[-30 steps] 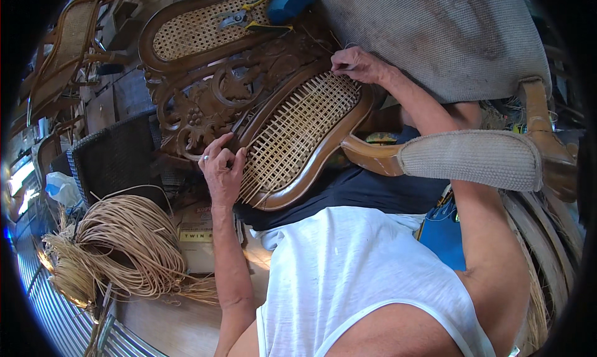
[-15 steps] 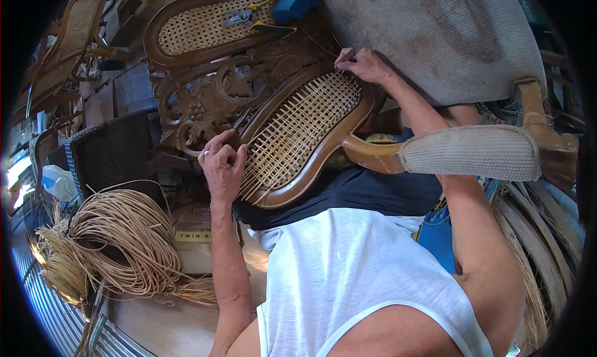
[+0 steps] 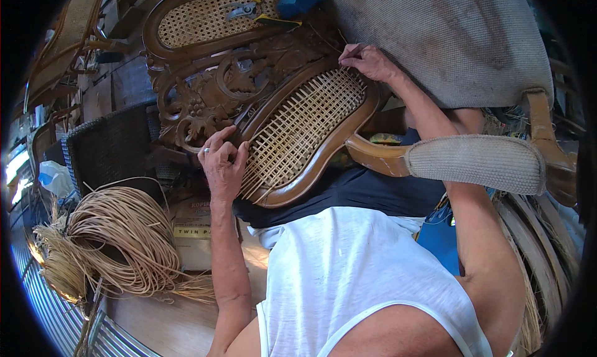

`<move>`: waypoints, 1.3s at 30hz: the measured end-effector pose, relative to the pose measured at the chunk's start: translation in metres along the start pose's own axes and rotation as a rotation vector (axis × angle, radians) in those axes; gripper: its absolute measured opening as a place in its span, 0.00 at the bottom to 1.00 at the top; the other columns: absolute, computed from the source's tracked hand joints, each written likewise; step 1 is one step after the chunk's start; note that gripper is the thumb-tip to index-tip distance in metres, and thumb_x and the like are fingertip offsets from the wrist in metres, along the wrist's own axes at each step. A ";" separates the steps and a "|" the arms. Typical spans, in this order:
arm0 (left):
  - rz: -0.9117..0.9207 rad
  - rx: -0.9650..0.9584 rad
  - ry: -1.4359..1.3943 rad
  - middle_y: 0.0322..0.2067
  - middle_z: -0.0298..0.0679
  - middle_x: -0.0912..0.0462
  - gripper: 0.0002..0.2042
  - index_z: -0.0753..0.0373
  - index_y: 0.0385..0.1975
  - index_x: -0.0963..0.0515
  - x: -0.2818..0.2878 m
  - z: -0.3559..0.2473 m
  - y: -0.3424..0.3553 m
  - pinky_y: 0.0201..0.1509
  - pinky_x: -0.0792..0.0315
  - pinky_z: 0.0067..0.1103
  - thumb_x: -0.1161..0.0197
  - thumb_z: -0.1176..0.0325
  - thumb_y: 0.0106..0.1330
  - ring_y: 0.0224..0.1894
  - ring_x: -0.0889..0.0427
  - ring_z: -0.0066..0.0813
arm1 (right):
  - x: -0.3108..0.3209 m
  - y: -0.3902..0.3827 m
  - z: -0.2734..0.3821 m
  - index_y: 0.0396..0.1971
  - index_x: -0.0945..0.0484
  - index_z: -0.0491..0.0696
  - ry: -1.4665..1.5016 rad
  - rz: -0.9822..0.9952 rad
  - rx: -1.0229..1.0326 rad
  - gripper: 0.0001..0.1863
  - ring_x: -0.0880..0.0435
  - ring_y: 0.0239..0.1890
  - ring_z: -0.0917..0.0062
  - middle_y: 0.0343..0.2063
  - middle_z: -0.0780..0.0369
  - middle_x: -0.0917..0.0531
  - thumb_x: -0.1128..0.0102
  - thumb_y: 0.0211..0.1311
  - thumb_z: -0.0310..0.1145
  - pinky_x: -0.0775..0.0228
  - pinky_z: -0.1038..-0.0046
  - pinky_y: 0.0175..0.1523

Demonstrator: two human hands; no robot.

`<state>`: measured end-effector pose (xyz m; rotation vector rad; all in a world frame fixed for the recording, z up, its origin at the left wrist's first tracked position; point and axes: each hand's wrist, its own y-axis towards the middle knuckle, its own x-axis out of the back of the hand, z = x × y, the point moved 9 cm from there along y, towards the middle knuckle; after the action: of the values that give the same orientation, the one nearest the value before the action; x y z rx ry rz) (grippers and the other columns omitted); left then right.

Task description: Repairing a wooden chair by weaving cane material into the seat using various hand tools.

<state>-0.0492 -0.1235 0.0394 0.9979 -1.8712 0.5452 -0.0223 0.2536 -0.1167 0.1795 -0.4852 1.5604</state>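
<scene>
A carved brown wooden chair frame (image 3: 339, 147) lies across my lap, with a half-woven cane panel (image 3: 298, 130) in its oval opening. At the panel's left end, my left hand (image 3: 222, 161) rests beside the frame's edge, a ring on one finger. Its fingers are loosely bent, with the thumb apart from them. Over the far right end of the panel, my right hand (image 3: 370, 64) pinches a thin cane strand, mostly hidden by the fingertips. Cane ends stick out along the panel's far edge.
Beyond lies a finished cane panel (image 3: 186, 31) carrying pruning shears (image 3: 242, 10) and a blue block (image 3: 300, 0). A padded armrest (image 3: 476, 162) crosses my right arm beside a large woven backrest (image 3: 435, 40). A coil of cane (image 3: 124, 239) sits at left.
My right thumb and fingertips have shifted slightly at the panel's far right end. The left hand keeps its pose, and the view has moved a little.
</scene>
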 end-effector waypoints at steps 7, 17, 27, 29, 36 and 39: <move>0.020 -0.004 0.008 0.53 0.35 0.17 0.14 0.62 0.20 0.27 -0.001 0.000 -0.001 0.63 0.40 0.35 0.28 0.67 0.62 0.57 0.22 0.37 | -0.010 -0.004 0.019 0.41 0.14 0.42 0.163 0.023 0.031 0.09 0.16 0.41 0.82 0.34 0.63 0.13 0.34 0.68 0.32 0.25 0.77 0.49; 0.020 -0.002 0.009 0.54 0.35 0.17 0.14 0.61 0.19 0.27 -0.001 0.001 -0.001 0.64 0.40 0.35 0.28 0.67 0.62 0.57 0.22 0.37 | -0.021 -0.010 0.019 0.38 0.14 0.43 0.066 0.034 0.039 0.07 0.14 0.41 0.80 0.36 0.63 0.11 0.33 0.65 0.30 0.23 0.75 0.49; 0.010 0.009 0.038 0.54 0.35 0.17 0.15 0.61 0.19 0.28 0.001 0.007 -0.008 0.64 0.40 0.35 0.28 0.67 0.62 0.58 0.22 0.36 | -0.039 -0.015 0.050 0.37 0.14 0.42 0.226 0.011 0.131 0.08 0.15 0.32 0.80 0.29 0.63 0.15 0.33 0.63 0.30 0.22 0.75 0.41; 0.003 -0.017 0.019 0.54 0.35 0.17 0.15 0.61 0.19 0.28 -0.001 0.002 -0.004 0.64 0.40 0.35 0.28 0.67 0.62 0.58 0.22 0.36 | -0.033 -0.030 0.047 0.34 0.14 0.42 0.208 -0.018 0.021 0.07 0.15 0.33 0.82 0.28 0.64 0.16 0.33 0.64 0.30 0.23 0.76 0.42; 0.002 -0.023 0.000 0.53 0.34 0.16 0.15 0.61 0.18 0.28 -0.001 -0.001 0.000 0.64 0.41 0.34 0.28 0.67 0.61 0.57 0.22 0.36 | -0.038 -0.032 0.036 0.33 0.15 0.43 0.082 -0.019 -0.014 0.04 0.18 0.37 0.85 0.31 0.66 0.17 0.34 0.66 0.28 0.24 0.79 0.45; 0.003 -0.015 -0.003 0.53 0.34 0.16 0.15 0.61 0.18 0.28 0.000 0.001 -0.002 0.64 0.41 0.34 0.28 0.67 0.60 0.57 0.22 0.36 | -0.045 -0.031 0.040 0.33 0.17 0.43 0.095 -0.015 -0.035 0.04 0.18 0.36 0.85 0.30 0.67 0.16 0.34 0.66 0.28 0.24 0.79 0.46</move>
<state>-0.0480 -0.1248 0.0387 0.9865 -1.8777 0.5310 0.0034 0.1959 -0.0934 0.0808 -0.4354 1.5376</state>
